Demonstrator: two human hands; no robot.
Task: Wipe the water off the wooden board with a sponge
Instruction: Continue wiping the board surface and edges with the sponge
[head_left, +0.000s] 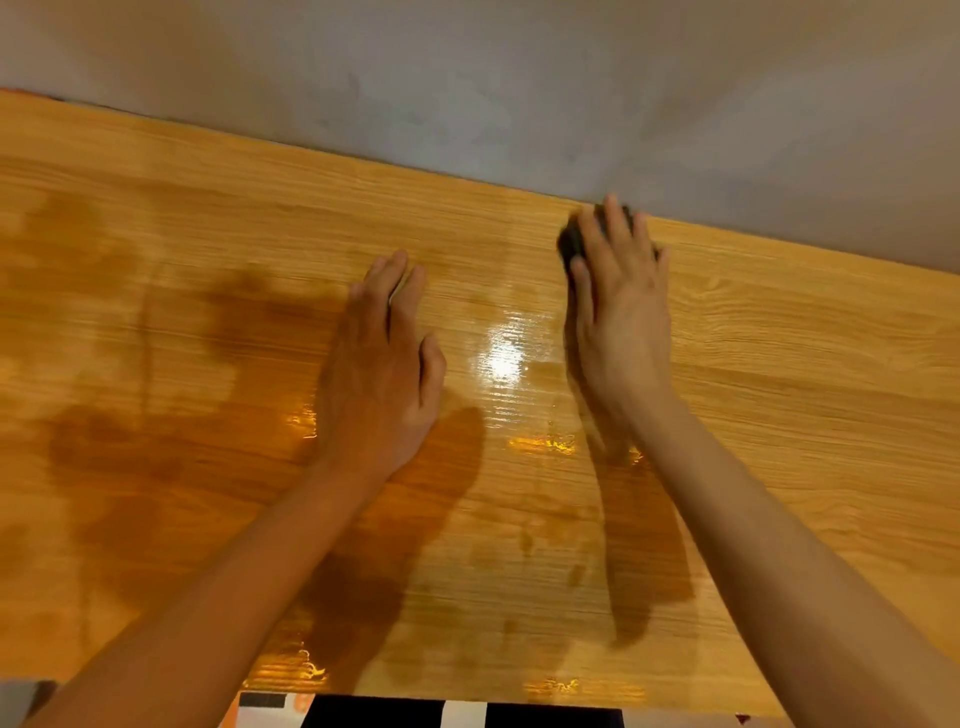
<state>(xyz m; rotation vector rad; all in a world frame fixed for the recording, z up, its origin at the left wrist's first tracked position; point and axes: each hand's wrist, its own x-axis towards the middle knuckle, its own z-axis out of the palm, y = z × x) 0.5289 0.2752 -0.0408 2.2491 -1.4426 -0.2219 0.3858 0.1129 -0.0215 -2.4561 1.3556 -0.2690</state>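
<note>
The wiping step is in hand. The right hand (618, 296) presses a dark sponge (571, 241) flat under straight fingers, at the far edge of the wooden board (779, 364), just beside the grey wall (519, 78). The left hand (382, 358) lies flat on the board with fingers straight and holds nothing. Wet patches (540, 441) shine nearer the person, so I think the next stroke must pull the sponge back over them.

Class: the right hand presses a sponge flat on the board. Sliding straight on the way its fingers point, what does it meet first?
Probably the grey wall: the right hand and dark sponge already sit near the wooden board's far edge.
</note>
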